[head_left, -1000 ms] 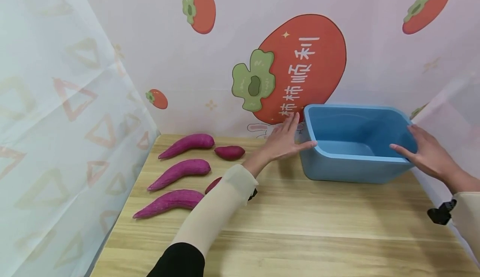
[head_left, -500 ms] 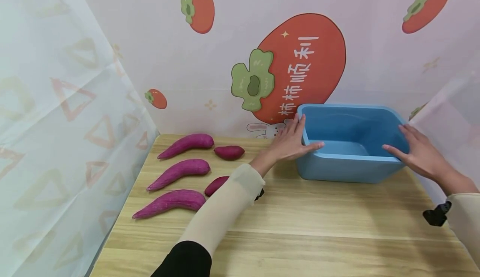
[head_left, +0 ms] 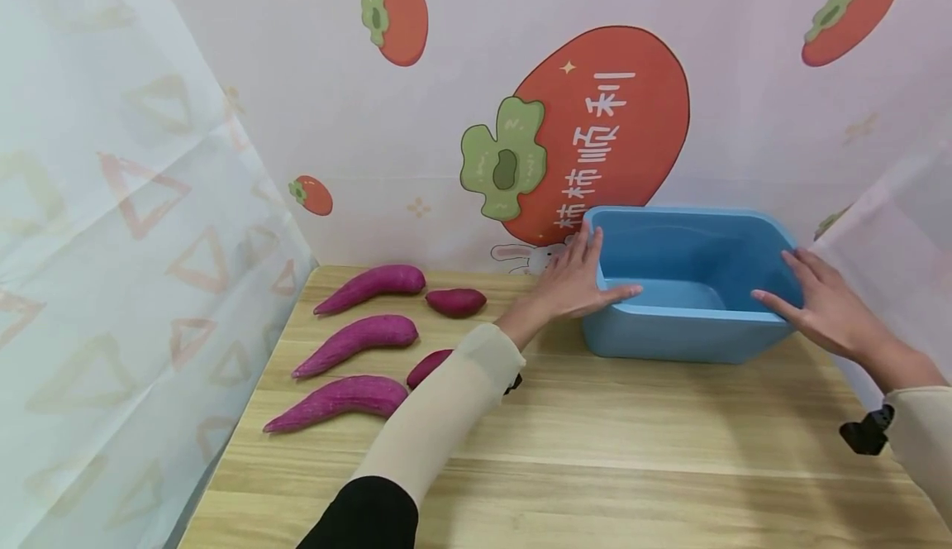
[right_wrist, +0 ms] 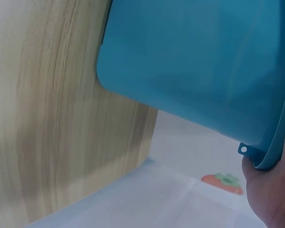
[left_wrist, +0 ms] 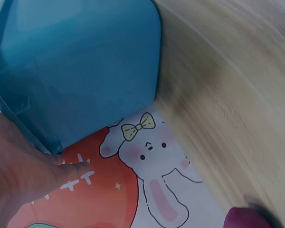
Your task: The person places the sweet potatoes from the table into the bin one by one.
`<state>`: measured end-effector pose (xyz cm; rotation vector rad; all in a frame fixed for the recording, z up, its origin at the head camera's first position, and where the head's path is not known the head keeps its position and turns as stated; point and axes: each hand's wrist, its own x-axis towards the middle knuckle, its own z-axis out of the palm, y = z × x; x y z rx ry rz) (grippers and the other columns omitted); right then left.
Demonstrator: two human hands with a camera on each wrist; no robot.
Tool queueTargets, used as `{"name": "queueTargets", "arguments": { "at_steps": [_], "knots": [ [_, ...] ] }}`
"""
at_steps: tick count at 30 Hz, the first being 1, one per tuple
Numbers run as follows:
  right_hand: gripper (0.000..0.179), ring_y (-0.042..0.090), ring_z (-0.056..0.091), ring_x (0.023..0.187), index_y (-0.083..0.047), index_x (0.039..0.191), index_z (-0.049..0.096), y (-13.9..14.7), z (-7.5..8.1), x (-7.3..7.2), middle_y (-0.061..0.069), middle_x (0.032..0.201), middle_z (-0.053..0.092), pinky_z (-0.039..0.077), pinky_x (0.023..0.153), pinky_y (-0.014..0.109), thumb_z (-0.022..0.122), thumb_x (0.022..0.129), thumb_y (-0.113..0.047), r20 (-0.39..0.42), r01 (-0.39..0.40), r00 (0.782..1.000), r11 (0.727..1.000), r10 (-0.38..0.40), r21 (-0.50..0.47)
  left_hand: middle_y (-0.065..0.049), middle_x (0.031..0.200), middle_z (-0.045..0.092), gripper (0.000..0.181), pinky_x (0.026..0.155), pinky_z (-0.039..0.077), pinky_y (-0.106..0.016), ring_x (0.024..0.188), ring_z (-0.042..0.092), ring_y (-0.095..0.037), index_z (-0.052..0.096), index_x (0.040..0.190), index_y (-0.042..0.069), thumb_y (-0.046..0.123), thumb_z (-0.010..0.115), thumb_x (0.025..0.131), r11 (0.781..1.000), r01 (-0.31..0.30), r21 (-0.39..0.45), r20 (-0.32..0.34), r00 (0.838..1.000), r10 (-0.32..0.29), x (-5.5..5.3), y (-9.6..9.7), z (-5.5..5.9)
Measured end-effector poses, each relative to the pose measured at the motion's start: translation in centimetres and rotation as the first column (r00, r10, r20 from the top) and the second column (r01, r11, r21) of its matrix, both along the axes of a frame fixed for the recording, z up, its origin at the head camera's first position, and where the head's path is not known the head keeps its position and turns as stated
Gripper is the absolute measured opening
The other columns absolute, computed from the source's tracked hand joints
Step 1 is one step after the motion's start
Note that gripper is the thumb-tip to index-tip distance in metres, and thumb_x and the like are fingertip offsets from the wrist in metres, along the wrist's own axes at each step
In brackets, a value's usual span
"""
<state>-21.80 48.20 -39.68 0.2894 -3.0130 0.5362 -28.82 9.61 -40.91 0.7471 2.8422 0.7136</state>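
Note:
A light-blue plastic tub (head_left: 687, 334) stands at the back right of the wooden table with nothing inside. My left hand (head_left: 568, 286) touches its left end, fingers straight along the outer side and thumb over the front rim. At the other end my right hand (head_left: 833, 309) rests on the rim, its thumb reaching over the inside and its fingers extended along the right side. The left wrist view shows the tub's outer wall (left_wrist: 80, 71) beside the left fingers. In the right wrist view, a fingertip (right_wrist: 251, 172) shows just under the rim, near a small holed tab (right_wrist: 243, 149).
Three long curved purple sweet potatoes (head_left: 357, 344) lie in a column on the table's left. Beside them are two smaller ones (head_left: 455, 302), the nearer partly hidden by the left sleeve (head_left: 439, 417). A persimmon-print backdrop (head_left: 416, 136) hangs behind the table.
The tub has slid a little to the left along the table. The right hand has moved left with it, and the left hand has come against its left end. The sweet potatoes stay put.

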Motion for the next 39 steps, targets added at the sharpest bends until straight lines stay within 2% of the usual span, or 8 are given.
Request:
{"name": "queueTargets", "arguments": {
  "at_steps": [6,14,29,39],
  "knots": [
    [0.092,0.061,0.0,0.155,0.006,0.166,0.008,-0.5,-0.1,-0.1,0.038,0.17,0.0,0.001,0.117,0.081,0.057,0.105,-0.042,-0.007,-0.012,1.0,1.0,0.012,0.01,0.0,0.178,-0.015,0.117,0.129,0.022,-0.053,0.165,0.006,-0.023,-0.005,0.171,0.019,0.084,0.05,0.091,0.999,0.003,-0.032,-0.028,1.0,-0.004,0.0,-0.7,0.1],
    [0.089,0.062,0.004,0.155,0.007,0.166,0.011,-1.3,-0.5,-0.3,0.039,0.169,0.004,0.001,0.119,0.079,0.057,0.105,-0.04,-0.032,-0.04,0.999,0.999,0.04,0.011,0.0,0.178,-0.014,0.118,0.129,0.023,-0.054,0.165,0.01,-0.024,-0.005,0.171,0.019,0.087,0.046,0.09,0.996,0.01,-0.084,-0.057,0.998,-0.015,0.1,-2.1,0.2],
    [0.091,0.06,0.001,0.156,0.003,0.167,0.008,-4.1,0.0,0.0,0.036,0.171,0.0,0.006,0.115,0.084,0.055,0.106,-0.046,0.017,-0.042,0.999,0.999,0.041,0.025,-0.003,0.179,-0.011,0.117,0.128,0.024,-0.057,0.164,0.012,-0.025,-0.005,0.171,0.018,0.088,0.044,0.091,0.996,0.032,-0.082,-0.067,0.997,-0.038,0.2,-5.2,0.0],
    [0.091,0.062,0.001,0.154,0.005,0.167,0.008,-6.2,0.1,-0.1,0.039,0.169,0.002,0.007,0.114,0.085,0.055,0.107,-0.046,0.017,-0.057,0.998,0.998,0.057,0.033,-0.006,0.179,-0.006,0.117,0.127,0.029,-0.053,0.161,0.023,-0.029,0.002,0.172,0.014,0.087,0.045,0.091,0.994,0.042,-0.101,-0.099,0.994,-0.052,0.2,-7.3,0.3]
  ]
}}
